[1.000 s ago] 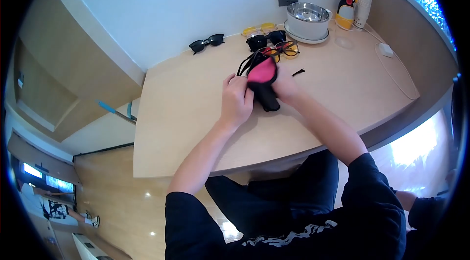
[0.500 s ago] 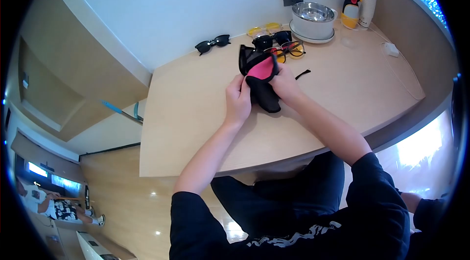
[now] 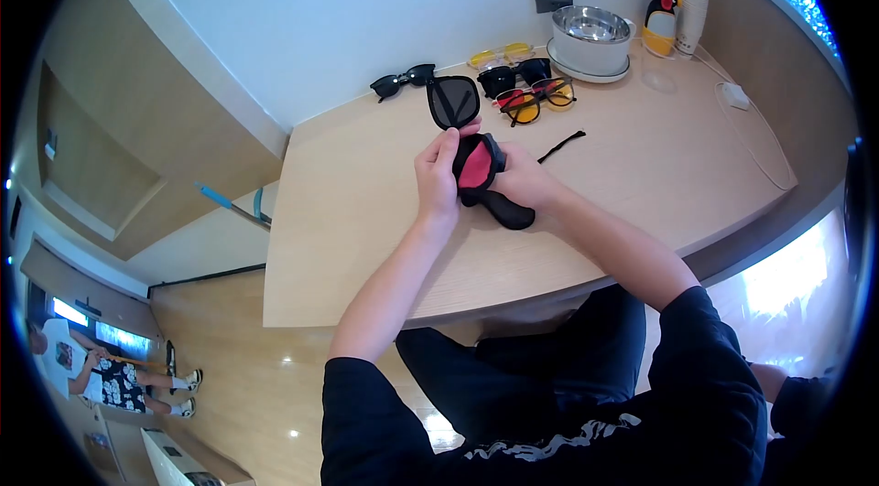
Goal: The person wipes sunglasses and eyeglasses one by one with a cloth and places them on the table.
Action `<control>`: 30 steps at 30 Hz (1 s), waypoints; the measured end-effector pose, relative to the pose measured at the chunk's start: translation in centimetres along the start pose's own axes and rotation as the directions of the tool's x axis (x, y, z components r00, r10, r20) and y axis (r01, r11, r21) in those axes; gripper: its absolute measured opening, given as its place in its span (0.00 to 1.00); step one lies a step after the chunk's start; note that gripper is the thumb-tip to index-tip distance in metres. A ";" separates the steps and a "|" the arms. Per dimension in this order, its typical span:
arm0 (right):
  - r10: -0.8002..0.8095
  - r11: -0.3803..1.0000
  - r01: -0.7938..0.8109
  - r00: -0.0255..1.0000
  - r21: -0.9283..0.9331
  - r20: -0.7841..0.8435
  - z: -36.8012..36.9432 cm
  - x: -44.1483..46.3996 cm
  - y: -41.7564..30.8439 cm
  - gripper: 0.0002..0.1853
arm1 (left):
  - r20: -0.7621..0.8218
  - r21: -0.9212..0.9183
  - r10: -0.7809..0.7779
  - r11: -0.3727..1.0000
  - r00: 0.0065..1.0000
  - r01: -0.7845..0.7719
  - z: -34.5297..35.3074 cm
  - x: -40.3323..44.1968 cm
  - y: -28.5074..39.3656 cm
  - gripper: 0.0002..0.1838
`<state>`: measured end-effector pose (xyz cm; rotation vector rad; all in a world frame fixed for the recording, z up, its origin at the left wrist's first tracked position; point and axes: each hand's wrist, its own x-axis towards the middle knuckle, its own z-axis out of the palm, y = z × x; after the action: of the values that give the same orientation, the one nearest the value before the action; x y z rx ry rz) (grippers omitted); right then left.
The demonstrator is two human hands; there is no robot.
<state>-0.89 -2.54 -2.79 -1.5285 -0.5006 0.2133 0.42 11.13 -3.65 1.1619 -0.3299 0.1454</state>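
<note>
My left hand is closed around a pair of black sunglasses, with one large dark lens standing up above the fingers. Its other lens is mostly hidden by the hand and the pouch. A soft black glasses pouch with pink lining hangs open between both hands, its mouth facing up. Gripping the pouch's right side is my right hand, the fingers partly hidden behind it. A thin black cord sticks out beyond that hand on the table.
Black sunglasses lie by the wall. Yellow glasses, dark sunglasses and orange-lensed glasses are grouped farther back. A metal-lined bowl, penguin figure, paper cup and white charger stand right. A person is far left.
The sunglasses have turned so that one lens now stands upright above my left hand. The pouch has tilted and come slightly nearer to me, its pink opening now between both hands.
</note>
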 end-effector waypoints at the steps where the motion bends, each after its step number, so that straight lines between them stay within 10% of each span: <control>1: -0.008 0.996 0.006 1.000 0.091 0.026 -0.2 0.3 1.0 0.13 | 0.009 0.000 0.001 1.000 1.000 -0.001 0.0 0.0 0.2 0.19; 8: -0.097 0.993 0.111 0.964 0.043 -0.247 -0.4 1.1 1.0 0.08 | 0.110 -0.041 -0.010 0.999 0.994 0.015 0.2 -0.2 0.5 0.21; 16: -0.002 0.982 0.025 0.993 0.189 -0.118 -0.1 0.2 -0.4 0.11 | 0.055 -0.152 -0.069 0.985 0.996 0.077 0.4 -0.2 0.5 0.22; 26: -0.218 0.956 0.171 0.958 -0.238 -0.184 -0.4 0.4 0.1 0.11 | 0.095 -0.135 -0.065 0.988 0.993 0.077 0.6 -0.3 0.5 0.20; 30: -0.118 0.991 0.125 0.984 0.043 -0.135 0.8 0.2 -0.2 0.15 | 0.066 -0.114 -0.023 0.993 0.998 0.031 -0.5 0.3 0.8 0.19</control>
<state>-1.13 -1.71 -2.54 -1.4462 -0.4776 0.0297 0.58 11.88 -2.98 1.0578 -0.3752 0.0641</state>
